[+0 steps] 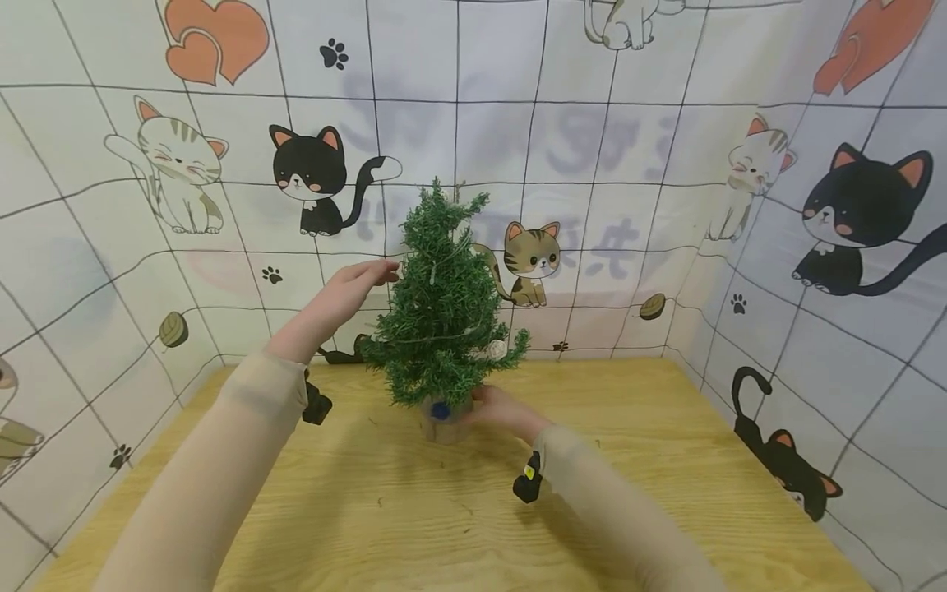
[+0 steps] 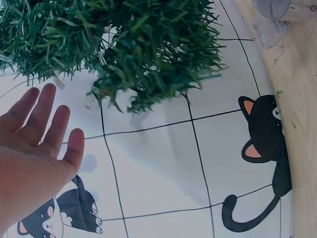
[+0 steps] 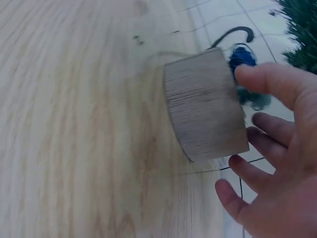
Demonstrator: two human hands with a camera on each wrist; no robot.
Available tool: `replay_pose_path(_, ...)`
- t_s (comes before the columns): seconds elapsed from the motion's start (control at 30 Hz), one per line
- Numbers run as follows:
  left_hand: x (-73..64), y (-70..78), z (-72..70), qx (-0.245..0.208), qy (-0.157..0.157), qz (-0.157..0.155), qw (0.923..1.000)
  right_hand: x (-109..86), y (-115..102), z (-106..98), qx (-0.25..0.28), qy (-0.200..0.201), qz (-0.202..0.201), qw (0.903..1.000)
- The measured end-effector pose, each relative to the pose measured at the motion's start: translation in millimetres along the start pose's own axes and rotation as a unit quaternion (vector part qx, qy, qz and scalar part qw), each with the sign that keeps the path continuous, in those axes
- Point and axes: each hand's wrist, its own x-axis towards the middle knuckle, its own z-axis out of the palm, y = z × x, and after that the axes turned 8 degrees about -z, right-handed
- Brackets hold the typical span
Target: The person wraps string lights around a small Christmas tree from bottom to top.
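Note:
A small green artificial Christmas tree (image 1: pixel 444 304) stands on the wooden table in a wood-coloured pot (image 1: pixel 442 429). Thin wire runs through its branches, and a white ball-like ornament (image 1: pixel 496 350) sits low on its right side. Something dark blue (image 1: pixel 441 409) shows at the top of the pot. My left hand (image 1: pixel 353 289) is raised beside the upper left branches, its fingers spread apart in the left wrist view. Down at the pot's right side is my right hand (image 1: pixel 509 413). In the right wrist view its thumb and loosely bent, spread fingers (image 3: pixel 270 134) lie right at the pot's edge.
A cloth printed with cats and grid lines (image 1: pixel 459 140) hangs behind the table (image 1: pixel 414 526) and along both sides. Small green bits lie scattered on the tabletop. Black wrist cameras sit under both cuffs.

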Motion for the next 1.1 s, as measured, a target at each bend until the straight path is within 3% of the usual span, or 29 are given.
replay_pose_path(0.17, -5.7, -18.2, -4.8, -0.009, 0.024, -0.012, 0.9996, 1.8, -1, 9, -0.093, 0.007, -0.043, 0.9947)
replay_pose_path(0.43, -14.6, -44.9, -9.5, -0.025, 0.056, -0.025, 0.9978, 3.2, -10, 21, -0.174, 0.04, -0.083, 0.9804)
replay_pose_path(0.8, -24.2, -81.7, 1.2, -0.036, 0.052, -0.054, 0.9965, 4.2, -22, 33, -0.278, 0.089, -0.101, 0.9512)
replay_pose_path(1.1, -30.4, -127.3, 22.0, -0.079, 0.021, -0.104, 0.9912, 0.2, -32, 38, -0.294, 0.074, -0.105, 0.947)
